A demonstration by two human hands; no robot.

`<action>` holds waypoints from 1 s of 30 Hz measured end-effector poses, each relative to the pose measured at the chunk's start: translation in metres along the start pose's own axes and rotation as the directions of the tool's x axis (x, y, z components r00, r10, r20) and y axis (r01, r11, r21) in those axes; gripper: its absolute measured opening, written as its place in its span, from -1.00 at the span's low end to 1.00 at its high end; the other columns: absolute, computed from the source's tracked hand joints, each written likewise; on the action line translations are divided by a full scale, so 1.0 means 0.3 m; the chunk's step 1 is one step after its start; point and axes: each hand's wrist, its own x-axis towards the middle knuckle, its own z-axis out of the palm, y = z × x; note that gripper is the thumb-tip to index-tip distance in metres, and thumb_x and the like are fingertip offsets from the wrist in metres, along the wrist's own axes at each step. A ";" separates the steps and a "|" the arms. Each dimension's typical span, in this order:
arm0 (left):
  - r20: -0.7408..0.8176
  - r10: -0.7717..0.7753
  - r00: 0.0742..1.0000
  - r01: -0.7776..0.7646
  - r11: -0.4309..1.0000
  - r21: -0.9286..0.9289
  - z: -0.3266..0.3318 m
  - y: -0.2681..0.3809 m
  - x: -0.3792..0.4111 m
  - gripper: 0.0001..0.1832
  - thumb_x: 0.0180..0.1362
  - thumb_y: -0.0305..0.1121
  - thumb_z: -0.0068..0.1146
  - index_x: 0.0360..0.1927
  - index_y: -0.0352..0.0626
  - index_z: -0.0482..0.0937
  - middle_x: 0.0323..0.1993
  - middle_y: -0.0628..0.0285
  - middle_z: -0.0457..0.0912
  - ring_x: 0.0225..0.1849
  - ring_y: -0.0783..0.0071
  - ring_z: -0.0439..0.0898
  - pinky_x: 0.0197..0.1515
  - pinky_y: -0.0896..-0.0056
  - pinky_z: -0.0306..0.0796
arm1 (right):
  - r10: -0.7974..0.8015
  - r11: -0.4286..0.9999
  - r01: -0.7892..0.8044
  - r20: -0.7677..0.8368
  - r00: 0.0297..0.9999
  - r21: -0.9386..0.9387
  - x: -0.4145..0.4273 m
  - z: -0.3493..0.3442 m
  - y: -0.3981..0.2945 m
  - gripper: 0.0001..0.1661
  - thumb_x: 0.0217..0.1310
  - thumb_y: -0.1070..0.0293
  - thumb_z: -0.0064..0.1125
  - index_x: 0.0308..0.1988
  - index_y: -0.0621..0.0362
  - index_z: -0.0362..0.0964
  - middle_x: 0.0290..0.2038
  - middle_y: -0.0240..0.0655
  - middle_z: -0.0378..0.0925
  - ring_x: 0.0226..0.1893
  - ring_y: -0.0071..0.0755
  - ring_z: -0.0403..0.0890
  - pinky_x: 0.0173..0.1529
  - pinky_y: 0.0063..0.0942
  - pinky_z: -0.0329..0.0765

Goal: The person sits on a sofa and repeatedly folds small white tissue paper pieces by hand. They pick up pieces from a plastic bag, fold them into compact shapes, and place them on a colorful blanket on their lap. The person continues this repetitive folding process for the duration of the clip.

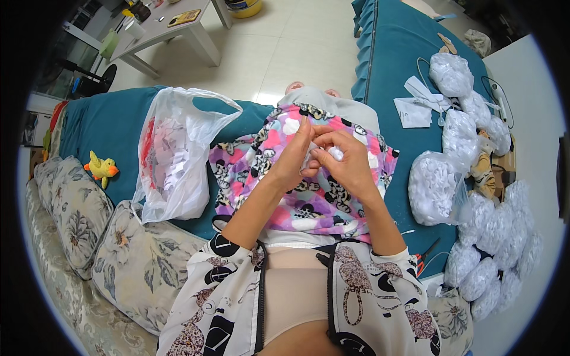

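Over my lap, my left hand (297,153) and my right hand (342,153) meet with bent fingers. Small white pieces (335,154) show between them, held by both hands; my fingers hide most of them, so I cannot tell whether they are paper or cloth. Beneath lies a fleece blanket (311,209) with a cartoon mouse print. To the left, a white plastic carrier bag (196,178) stands gaping, with white and pink scraps (176,153) inside. On the right sits a clear plastic bag (431,191) filled with small white pieces.
Many stuffed clear bags (498,231) are heaped at the right, near a tiger plush (483,171). Red-handled scissors (423,260) lie by my right elbow. White sheets (414,112) rest on the teal cover (392,58). A yellow duck toy (102,168) is at the left, a table (196,42) beyond.
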 end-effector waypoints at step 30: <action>-0.144 0.526 0.838 -0.366 0.738 0.568 0.002 -0.062 -0.003 -0.64 -0.02 -0.53 0.17 -0.12 -0.22 0.34 -0.34 0.35 0.44 -0.61 0.85 0.19 -0.59 0.78 0.10 | 0.401 0.826 -0.329 -0.067 0.913 0.457 -0.009 0.007 0.025 -0.71 0.14 0.25 0.16 -0.54 0.16 0.33 -0.65 -0.57 0.32 -0.58 -0.78 0.25 -0.52 -0.73 0.19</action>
